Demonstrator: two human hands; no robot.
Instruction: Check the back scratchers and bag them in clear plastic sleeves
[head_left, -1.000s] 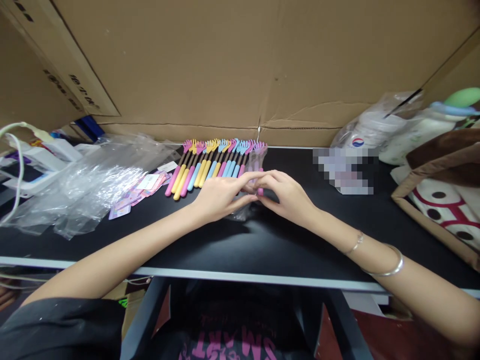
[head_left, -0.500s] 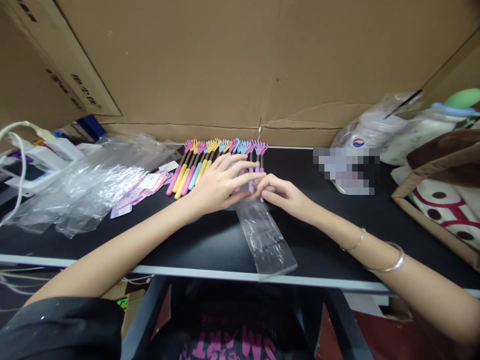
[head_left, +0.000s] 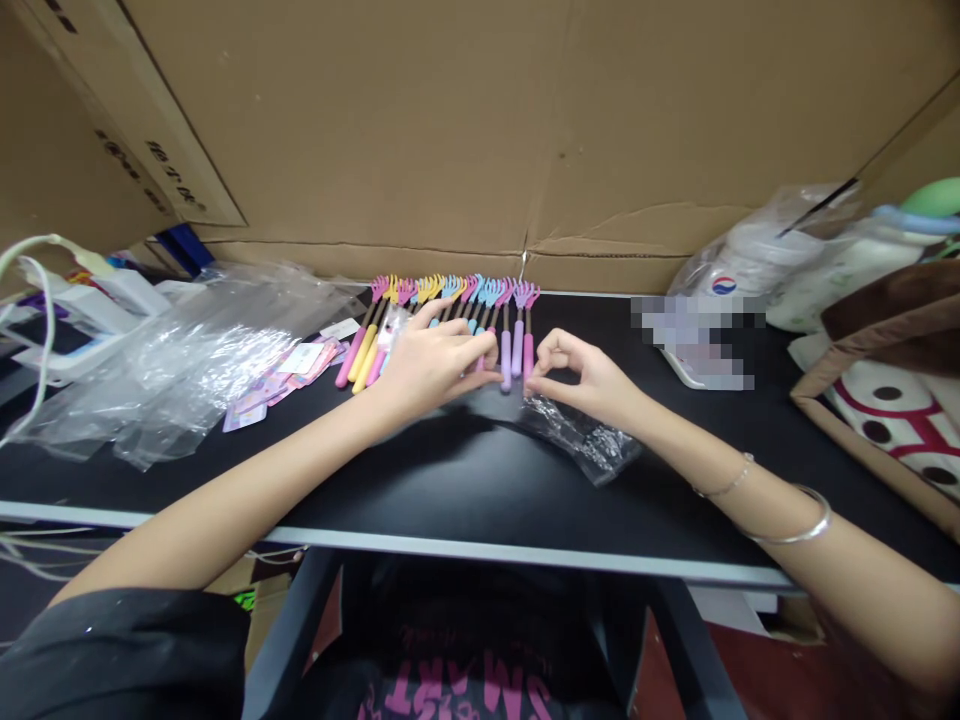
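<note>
A clear plastic bag (head_left: pixel 581 440) lies on the black tabletop in front of me, slanting down to the right. My right hand (head_left: pixel 585 375) pinches its upper end between thumb and fingers. Just to the left, my left hand (head_left: pixel 435 365) has thumb and index finger together at the bag's other edge, its remaining fingers bent. A small pale printed piece (head_left: pixel 394 325) shows beside the left hand's knuckles; whether the hand holds it is unclear. Behind both hands runs a row of back scratchers (head_left: pixel 517 350) with hand-shaped heads and coloured handles, partly hidden by my left hand.
Clear plastic bags (head_left: pixel 172 360) and printed cards (head_left: pixel 281 380) lie at the left, near white devices with a cable (head_left: pixel 112 300). At the right stand a cup in a plastic bag (head_left: pixel 739 270), a phone (head_left: pixel 694 375) and a brown-trimmed bag (head_left: pixel 892 410). Cardboard (head_left: pixel 465 130) walls the back.
My hands have moved apart, the right one slightly rightward. The bag's lower end has swung up and right, away from the table's front edge. The pale piece now shows beside my left hand.
</note>
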